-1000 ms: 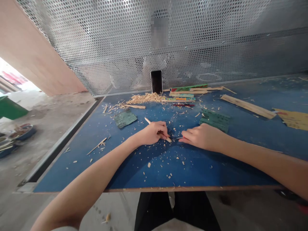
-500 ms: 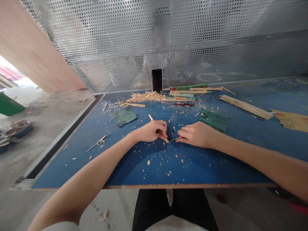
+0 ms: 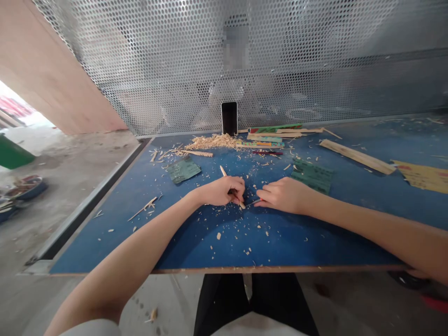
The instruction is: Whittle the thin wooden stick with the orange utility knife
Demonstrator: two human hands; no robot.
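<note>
My left hand (image 3: 227,190) is closed around a thin wooden stick (image 3: 223,171), whose upper end sticks out beyond the hand and whose lower end comes out below the fingers. Facing it, my right hand (image 3: 280,195) grips a carving knife (image 3: 253,202) with a slim blade; a bit of its orange-red handle shows at the fingertips, the rest is hidden in the hand. The blade points left, its tip at or very near the stick's lower end. Both hands rest low over the blue tabletop (image 3: 196,247), among small wood chips.
A heap of shavings (image 3: 213,142) lies at the back, before an upright phone (image 3: 229,118) and a perforated metal panel (image 3: 168,79). Green sandpaper sheets (image 3: 184,170) lie either side of my hands. Farther right are a wooden slat (image 3: 357,156) and a yellow sheet (image 3: 423,176).
The knife has come slightly left toward the stick, and more of its blade shows. My left hand keeps its hold, and the whole view has shifted a little.
</note>
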